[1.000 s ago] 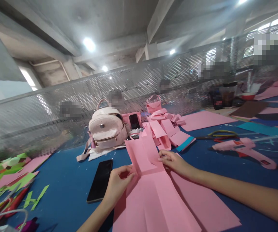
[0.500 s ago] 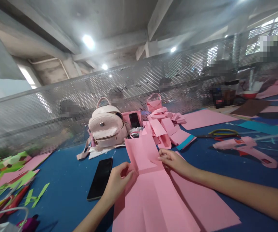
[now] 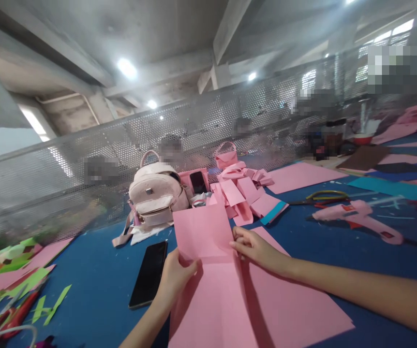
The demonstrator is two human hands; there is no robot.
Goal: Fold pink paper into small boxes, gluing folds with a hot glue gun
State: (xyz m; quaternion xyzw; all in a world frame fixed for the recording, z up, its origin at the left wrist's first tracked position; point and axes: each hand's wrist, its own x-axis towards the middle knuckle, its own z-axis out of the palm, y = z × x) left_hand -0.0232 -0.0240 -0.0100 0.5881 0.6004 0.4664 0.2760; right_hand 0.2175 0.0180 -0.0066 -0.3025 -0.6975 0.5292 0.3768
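A creased pink sheet (image 3: 204, 232) stands partly upright in front of me, its far end bent up along a crosswise fold. My left hand (image 3: 175, 278) grips its left edge near that fold, the thumb lying over the front. At the right edge, my right hand (image 3: 257, 249) pinches the sheet between thumb and curled fingers. Beneath and to the right lies another flat pink sheet (image 3: 299, 299), or a small stack of them. A black phone (image 3: 148, 275) rests on the blue table just left of my left hand.
A pale pink backpack (image 3: 157, 195) and a heap of cut pink pieces (image 3: 245, 188) stand beyond the sheet. To the right lie a pink glue gun (image 3: 364, 217) and yellow-handled scissors (image 3: 324, 195). Green scraps (image 3: 54, 304) and red-handled scissors (image 3: 23, 309) are at left.
The raised end of the pink sheet has swung left and faces me more squarely. Both hands keep their hold, my left thumb lying further over the front. The view has shifted slightly.
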